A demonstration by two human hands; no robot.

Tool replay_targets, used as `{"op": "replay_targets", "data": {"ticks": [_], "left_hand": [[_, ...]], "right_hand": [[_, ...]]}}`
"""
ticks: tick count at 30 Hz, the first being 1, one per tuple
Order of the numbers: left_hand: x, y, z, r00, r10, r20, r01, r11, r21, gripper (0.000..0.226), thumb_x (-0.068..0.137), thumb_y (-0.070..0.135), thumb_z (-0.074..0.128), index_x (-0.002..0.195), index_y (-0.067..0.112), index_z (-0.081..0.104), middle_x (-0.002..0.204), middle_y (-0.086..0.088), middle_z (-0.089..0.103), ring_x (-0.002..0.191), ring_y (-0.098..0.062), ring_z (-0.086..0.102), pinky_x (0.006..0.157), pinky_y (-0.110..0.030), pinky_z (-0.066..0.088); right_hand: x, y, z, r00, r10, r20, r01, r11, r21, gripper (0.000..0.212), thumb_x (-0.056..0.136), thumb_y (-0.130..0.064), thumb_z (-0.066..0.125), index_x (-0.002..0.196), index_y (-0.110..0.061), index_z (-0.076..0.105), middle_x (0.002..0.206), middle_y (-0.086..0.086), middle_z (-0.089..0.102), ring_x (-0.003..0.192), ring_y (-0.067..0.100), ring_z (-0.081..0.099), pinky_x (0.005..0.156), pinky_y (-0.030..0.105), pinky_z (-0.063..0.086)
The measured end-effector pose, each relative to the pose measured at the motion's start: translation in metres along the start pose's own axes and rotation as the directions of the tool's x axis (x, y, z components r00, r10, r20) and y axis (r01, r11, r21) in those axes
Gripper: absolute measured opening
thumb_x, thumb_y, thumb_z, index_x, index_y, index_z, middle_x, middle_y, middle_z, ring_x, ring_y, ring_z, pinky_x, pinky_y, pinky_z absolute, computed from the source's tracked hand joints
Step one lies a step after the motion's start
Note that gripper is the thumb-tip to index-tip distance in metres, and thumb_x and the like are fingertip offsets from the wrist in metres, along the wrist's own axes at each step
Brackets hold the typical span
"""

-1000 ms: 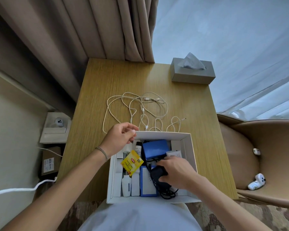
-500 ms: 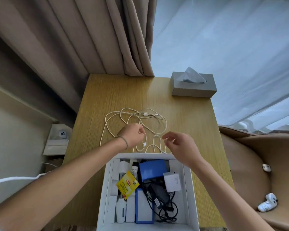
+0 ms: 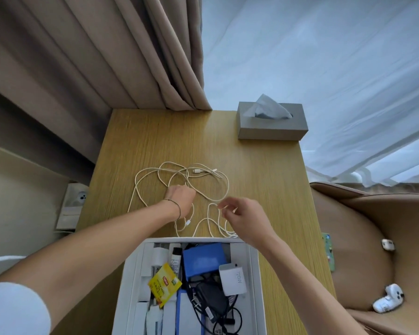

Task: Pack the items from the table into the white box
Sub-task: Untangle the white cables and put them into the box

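Both hands now out of white box [image 3: 257, 274], over white cable [image 3: 224, 182] at desk [image 3: 143, 146] centre, 12 o'clock of box. Left hand [image 3: 180, 198] curled on strand; right hand [image 3: 240, 213] pinches loop. Cable remains unpacked; gather next.

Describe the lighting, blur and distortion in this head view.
Head view: soft daylight through the sheer curtain, no harsh shadows; faint sheen on the table; right hand slightly motion-blurred, white cable sharp; wide-angle bending splays the table edges and curtain lines.
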State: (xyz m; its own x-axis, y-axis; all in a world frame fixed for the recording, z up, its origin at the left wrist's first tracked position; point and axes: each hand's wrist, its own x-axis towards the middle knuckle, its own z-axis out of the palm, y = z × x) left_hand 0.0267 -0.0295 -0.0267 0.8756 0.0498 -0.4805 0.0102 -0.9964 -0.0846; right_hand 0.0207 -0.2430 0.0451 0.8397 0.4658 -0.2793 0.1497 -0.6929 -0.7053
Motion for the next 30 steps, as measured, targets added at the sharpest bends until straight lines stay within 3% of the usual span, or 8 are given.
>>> {"op": "replay_targets", "data": {"ticks": [5,9,14,16,19,23,28,30], "left_hand": [[-0.003,-0.007,-0.005,0.998,-0.007,-0.067,-0.018,0.932,-0.362,0.017,0.088,0.040,0.067,0.078,0.026,0.067,0.076,0.008,0.065,0.073,-0.013,0.063,0.063,-0.028,0.050],[-0.026,-0.020,-0.025,0.998,0.007,-0.068,-0.051,0.741,-0.670,0.017,0.084,0.040,0.073,0.072,0.028,0.070,0.063,0.011,0.062,0.051,-0.006,0.050,0.052,-0.022,0.044],[-0.070,-0.035,-0.062,0.966,-0.036,-0.254,-0.208,0.471,-0.857,0.008,0.081,0.031,0.080,0.079,0.024,0.076,0.076,0.002,0.071,0.070,-0.019,0.065,0.063,-0.033,0.056],[-0.085,-0.037,-0.077,0.958,-0.055,-0.280,-0.247,0.335,-0.909,0.011,0.082,0.030,0.079,0.084,0.019,0.078,0.078,-0.004,0.073,0.071,-0.027,0.065,0.064,-0.037,0.057],[-0.101,-0.040,-0.095,0.951,-0.050,-0.305,-0.300,0.083,-0.950,0.019,0.085,0.026,0.076,0.091,0.008,0.078,0.071,-0.007,0.067,0.058,-0.014,0.052,0.053,-0.021,0.045],[-0.118,-0.043,-0.112,0.935,-0.107,-0.339,-0.347,-0.067,-0.935,0.022,0.087,0.021,0.073,0.089,-0.001,0.074,0.066,-0.007,0.063,0.060,-0.015,0.052,0.054,-0.019,0.043],[-0.139,-0.052,-0.118,0.963,-0.084,-0.257,-0.270,-0.351,-0.897,0.019,0.084,0.025,0.073,0.088,0.007,0.075,0.070,-0.005,0.064,0.061,-0.015,0.057,0.056,-0.020,0.049],[-0.147,-0.052,-0.118,0.967,-0.083,-0.242,-0.255,-0.392,-0.884,0.014,0.089,0.023,0.071,0.083,0.012,0.074,0.068,-0.004,0.061,0.060,-0.015,0.055,0.056,-0.020,0.049]], "right_hand": [[-0.002,0.004,-0.004,1.000,0.007,0.000,-0.007,0.999,0.041,0.021,0.096,-0.023,0.058,0.108,-0.025,0.075,0.089,-0.013,0.073,0.068,0.014,0.069,0.069,0.039,0.060],[-0.002,0.002,-0.007,1.000,0.009,-0.015,-0.008,0.996,0.088,0.019,0.097,-0.021,0.058,0.105,-0.025,0.075,0.088,-0.013,0.072,0.060,0.014,0.066,0.060,0.034,0.058],[-0.005,-0.015,-0.008,0.990,-0.031,-0.140,0.057,0.981,0.185,0.018,0.097,-0.028,0.061,0.108,-0.025,0.074,0.095,-0.016,0.072,0.073,0.007,0.066,0.068,0.033,0.058],[-0.006,-0.028,-0.007,0.984,-0.103,-0.143,0.135,0.964,0.230,0.023,0.098,-0.035,0.057,0.114,-0.028,0.072,0.105,-0.019,0.070,0.093,0.000,0.064,0.080,0.030,0.055],[-0.009,-0.052,-0.004,0.983,-0.168,-0.077,0.185,0.885,0.426,0.031,0.097,-0.025,0.050,0.116,-0.041,0.068,0.117,-0.022,0.068,0.113,-0.001,0.060,0.097,0.030,0.047],[-0.006,-0.075,0.004,0.967,-0.256,-0.019,0.236,0.859,0.454,0.037,0.094,-0.015,0.062,0.125,-0.034,0.066,0.127,-0.022,0.065,0.123,-0.002,0.055,0.107,0.030,0.041],[-0.003,-0.100,0.011,0.960,-0.263,-0.101,0.280,0.858,0.429,0.038,0.095,-0.029,0.067,0.132,-0.024,0.057,0.128,-0.012,0.065,0.123,0.003,0.057,0.105,0.030,0.044],[-0.002,-0.113,0.013,0.957,-0.277,-0.087,0.289,0.871,0.397,0.020,0.098,-0.027,0.063,0.117,-0.019,0.066,0.112,-0.009,0.070,0.107,0.004,0.062,0.097,0.034,0.050]]}}
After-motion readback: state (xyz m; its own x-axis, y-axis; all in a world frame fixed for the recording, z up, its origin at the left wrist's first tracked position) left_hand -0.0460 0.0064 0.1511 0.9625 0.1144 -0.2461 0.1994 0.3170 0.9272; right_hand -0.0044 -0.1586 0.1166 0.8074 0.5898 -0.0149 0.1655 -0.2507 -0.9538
